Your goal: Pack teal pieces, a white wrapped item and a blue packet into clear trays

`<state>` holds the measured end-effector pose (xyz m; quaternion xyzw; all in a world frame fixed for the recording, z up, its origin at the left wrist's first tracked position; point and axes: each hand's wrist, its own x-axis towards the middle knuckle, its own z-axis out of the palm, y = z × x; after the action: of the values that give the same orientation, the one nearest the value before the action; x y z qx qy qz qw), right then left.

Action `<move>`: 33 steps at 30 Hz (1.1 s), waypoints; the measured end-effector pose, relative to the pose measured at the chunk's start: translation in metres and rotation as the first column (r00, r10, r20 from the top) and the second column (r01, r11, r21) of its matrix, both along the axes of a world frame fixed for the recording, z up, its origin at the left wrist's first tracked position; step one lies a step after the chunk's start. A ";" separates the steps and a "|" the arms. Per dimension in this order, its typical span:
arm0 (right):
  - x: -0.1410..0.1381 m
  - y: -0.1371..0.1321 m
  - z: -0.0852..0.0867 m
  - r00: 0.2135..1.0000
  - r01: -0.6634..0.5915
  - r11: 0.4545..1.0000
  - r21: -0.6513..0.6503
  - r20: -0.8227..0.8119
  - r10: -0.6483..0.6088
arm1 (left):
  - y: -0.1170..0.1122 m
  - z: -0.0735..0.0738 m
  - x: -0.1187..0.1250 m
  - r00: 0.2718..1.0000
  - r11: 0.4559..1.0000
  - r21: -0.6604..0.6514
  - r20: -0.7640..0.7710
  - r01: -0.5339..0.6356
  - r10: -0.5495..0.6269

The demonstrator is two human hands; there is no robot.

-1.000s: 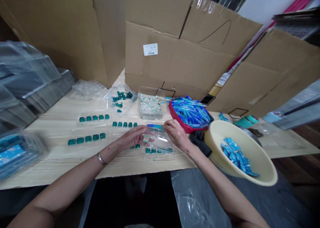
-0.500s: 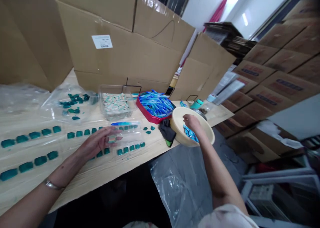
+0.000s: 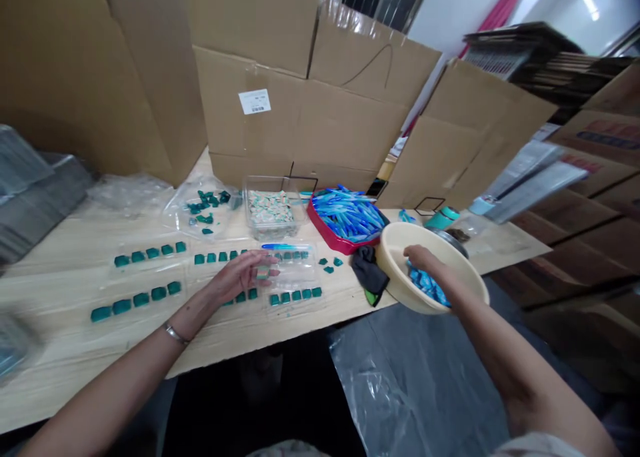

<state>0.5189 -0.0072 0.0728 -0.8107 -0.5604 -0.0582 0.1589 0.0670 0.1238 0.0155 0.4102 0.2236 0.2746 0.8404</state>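
My left hand is over the clear plastic tray in the middle of the table, its fingers curled around a small pale block with teal and pinkish bands. Teal pieces sit in rows in that tray, and a blue pen lies along its back edge. My right hand reaches into a cream basin, fingers drawn together above blue-and-white small packets. Whatever those fingers hold, if anything, cannot be made out.
Behind the trays stand a clear box of pale pieces and a red tray heaped with blue pens. A dark cloth lies against the basin. Cardboard panels wall the table's back. Loose teal pieces lie on plastic film.
The view has swung left, so the table's things appear farther right. My left hand stays at the tray with the block; my right hand stays in the basin, seemingly a little lower.
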 end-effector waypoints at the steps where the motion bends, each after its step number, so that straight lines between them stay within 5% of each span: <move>1: 0.005 0.003 0.000 1.000 0.019 0.999 -0.034 -0.008 -0.020 | 0.000 -0.001 0.000 1.000 1.000 -0.003 0.001 0.003 -0.003; 5: 0.021 0.004 0.012 0.995 0.099 0.990 -0.103 -0.004 -0.100 | 0.000 -0.003 0.001 1.000 1.000 -0.025 0.009 0.003 -0.003; 8: 0.004 -0.001 0.031 0.984 0.118 0.964 0.239 -0.155 -0.082 | 0.000 -0.002 0.002 1.000 1.000 -0.030 0.022 -0.006 0.007; 10: -0.032 -0.003 0.043 0.920 0.078 0.858 0.507 -0.369 0.134 | -0.001 -0.002 0.002 0.999 1.000 -0.028 0.042 -0.001 0.002; 12: -0.084 -0.003 0.049 0.791 -0.010 0.822 0.570 -0.498 0.354 | 0.000 -0.004 0.001 0.998 1.000 -0.022 0.065 0.012 -0.011; 16: -0.183 0.010 0.037 0.557 -0.177 0.865 0.469 -0.677 0.481 | 0.000 -0.006 0.001 0.997 0.999 0.005 0.076 0.032 -0.032; 19: -0.220 0.025 0.017 0.479 -0.339 0.843 0.418 -0.694 0.537 | -0.001 -0.004 0.001 0.997 0.999 0.012 0.071 0.040 -0.040; 25: -0.232 0.029 0.010 0.668 -0.568 0.742 0.356 -0.326 0.668 | 0.000 -0.001 0.000 0.998 0.999 0.003 0.050 0.033 -0.033; 29: -0.215 0.013 0.016 0.830 -0.355 0.804 0.478 -0.235 0.506 | 0.003 0.007 -0.004 0.999 1.000 0.015 0.044 -0.024 0.023; 33: -0.177 -0.017 0.002 0.937 -0.106 0.898 0.427 -0.258 0.233 | 0.000 0.028 -0.009 0.994 0.992 0.066 0.040 -0.103 0.101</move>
<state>0.3415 -0.0247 0.0744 -0.7065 -0.5743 -0.0341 0.4123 0.0584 0.1242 0.0439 0.4217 0.2193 0.3322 0.8147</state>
